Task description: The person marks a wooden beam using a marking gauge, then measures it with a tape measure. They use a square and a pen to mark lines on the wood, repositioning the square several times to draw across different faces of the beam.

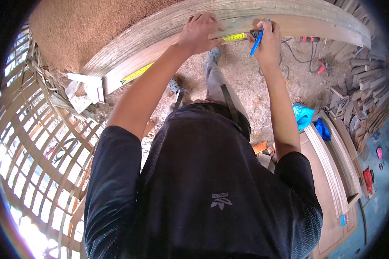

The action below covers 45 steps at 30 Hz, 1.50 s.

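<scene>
1. Tape measure [234,37]: stretched along the near edge of the wooden plank [289,17], far centre.
2. Left hand [199,32]: grip curled down, pinning the tape measure to the plank.
3. Right hand [267,43]: grip closed around the blue pen [256,43], just right of the left hand, tip at the tape.
4. Square [88,86]: at the plank's left end.

plank: a long weathered board [246,17] runs across in front of you.
on the plank: a yellow tape [136,73] lies stretched along it.
floor: sawdust-strewn ground [255,77] below you carries a red power tool [320,67] and stacked offcuts [367,86].
</scene>
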{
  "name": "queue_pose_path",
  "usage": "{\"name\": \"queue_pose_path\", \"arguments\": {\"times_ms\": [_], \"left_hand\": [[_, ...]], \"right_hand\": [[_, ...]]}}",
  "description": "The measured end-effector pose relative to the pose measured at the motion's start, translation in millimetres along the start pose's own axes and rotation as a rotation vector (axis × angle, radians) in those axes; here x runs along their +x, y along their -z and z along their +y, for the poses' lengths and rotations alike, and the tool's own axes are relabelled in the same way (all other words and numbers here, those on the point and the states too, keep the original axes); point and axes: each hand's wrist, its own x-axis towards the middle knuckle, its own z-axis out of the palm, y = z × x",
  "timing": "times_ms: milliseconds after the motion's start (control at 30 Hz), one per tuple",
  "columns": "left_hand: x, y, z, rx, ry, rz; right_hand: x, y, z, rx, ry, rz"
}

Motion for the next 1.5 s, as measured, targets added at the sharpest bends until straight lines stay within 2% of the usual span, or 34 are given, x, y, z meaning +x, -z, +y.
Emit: {"name": "queue_pose_path", "arguments": {"times_ms": [67, 200, 433, 567, 967, 1100, 1267, 1367, 1400, 1467, 1500], "left_hand": [[-9.1, 1.7, 2.1, 0.039, 0.001, 0.059], [-17.9, -2.9, 8.2, 0.031, -0.020, 0.039], [-20.8, -6.0, 17.3, -0.016, 0.123, 0.039], [-18.8, -6.7, 19.1, -0.008, 0.179, 0.000], [-16.6, -6.9, 21.9, 0.003, 0.206, -0.026], [-18.6, -5.4, 28.4, 0.039, 0.212, 0.026], [-25.7, -2.0, 32.9, 0.096, 0.336, 0.000], [-26.8, -4.7, 30.9, 0.133, 0.283, 0.035], [-27.5, -3.2, 32.2, 0.110, 0.259, 0.010], [-27.7, 16.8, 57.9, -0.500, 0.606, -0.067], [-37.3, -25.0, 33.1, -0.524, 0.401, 0.065]], "right_hand": [[0.5, 1.0, -0.5, -0.002, -0.008, -0.011], [0.9, 2.5, -0.4, 0.011, -0.005, -0.027], [0.2, 4.4, -1.4, 0.014, 0.032, -0.029], [-3.0, 0.5, -0.5, 0.028, -0.017, 0.004], [-3.8, -4.9, 7.3, 0.048, 0.020, 0.032], [-4.0, -4.9, 7.4, 0.047, 0.018, 0.025], [-2.2, 1.3, 0.2, 0.058, 0.000, 0.018], [-3.1, 11.2, -1.6, 0.150, 0.040, 0.021], [-3.2, 16.0, -1.9, 0.207, 0.071, 0.024], [-4.6, 33.1, -11.5, 0.306, 0.107, 0.036], [-5.1, 51.2, -25.3, 0.350, 0.037, -0.042]]}}
